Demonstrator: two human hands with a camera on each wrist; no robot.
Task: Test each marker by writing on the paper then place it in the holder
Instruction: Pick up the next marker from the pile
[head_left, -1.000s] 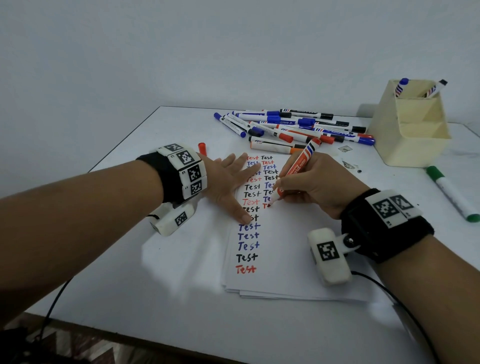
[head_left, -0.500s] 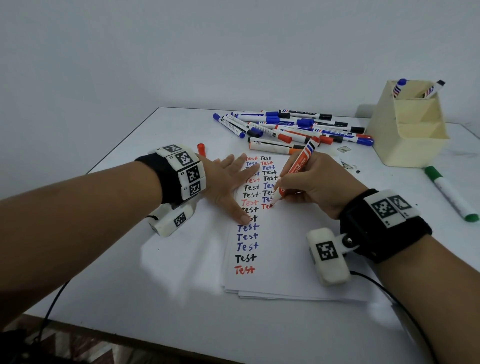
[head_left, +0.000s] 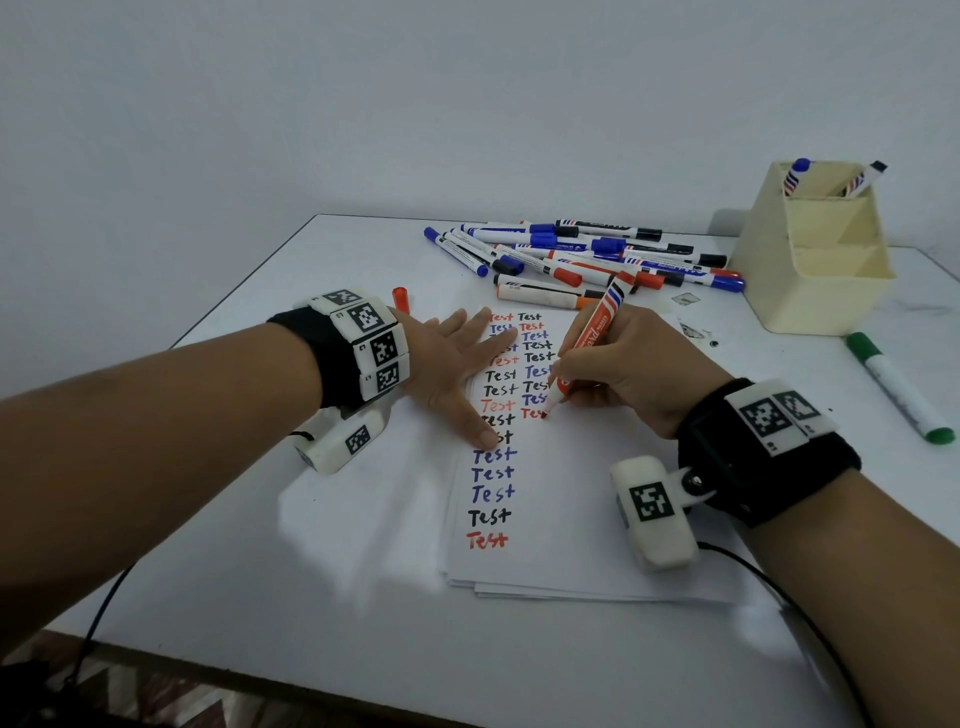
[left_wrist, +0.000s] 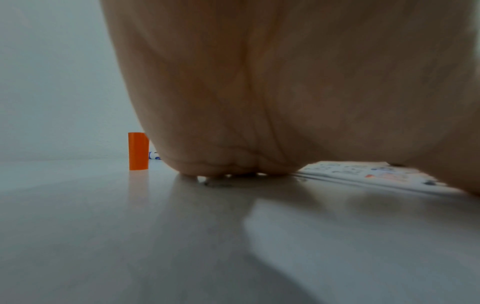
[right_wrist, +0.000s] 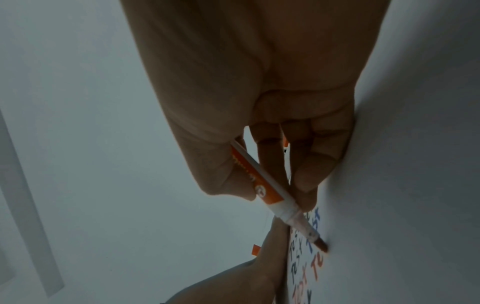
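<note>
My right hand (head_left: 613, 374) grips an uncapped orange marker (head_left: 589, 338) like a pen, its tip touching the white paper (head_left: 561, 509) where a red "Tes" stands in the second column. In the right wrist view the same orange marker (right_wrist: 270, 185) has its tip on the sheet. My left hand (head_left: 457, 364) lies flat with spread fingers on the paper's left edge, over the first column of words. The marker's orange cap (head_left: 400, 299) stands upright on the table behind my left wrist, also the orange cap (left_wrist: 138, 151). The cream holder (head_left: 815, 249) at the back right has two markers in it.
A pile of several blue, black and red markers (head_left: 582, 254) lies behind the paper. A green marker (head_left: 898, 387) lies right of the holder. The white table (head_left: 260, 545) ends at its front edge near me; cables run off both wrists.
The orange marker's tip has moved a little to the right as more of the red word appeared. My left hand has stayed flat on the paper.
</note>
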